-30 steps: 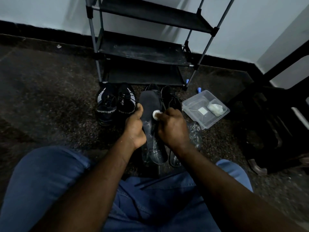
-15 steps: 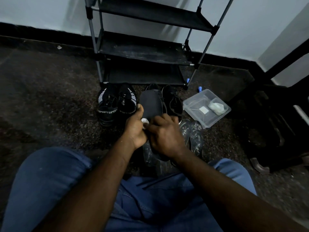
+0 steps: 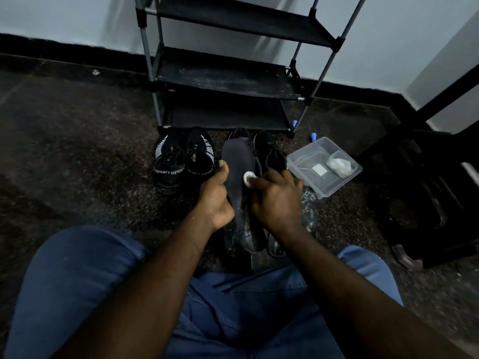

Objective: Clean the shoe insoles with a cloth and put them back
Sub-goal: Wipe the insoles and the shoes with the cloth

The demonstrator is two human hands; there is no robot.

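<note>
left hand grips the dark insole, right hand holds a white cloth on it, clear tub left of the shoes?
No: the head view shows the clear plastic tub right of the black shoes. The left hand does grip the dark insole, the right hand the white cloth.

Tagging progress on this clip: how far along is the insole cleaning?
Done: one dark insole is out of its shoe. In hand: the left hand grips it while the right hand pinches a white cloth against it, mid-wipe. Left: putting it back in the black shoes behind. Whether the insoles of the SPORT shoes are cleaned cannot be told.
</note>
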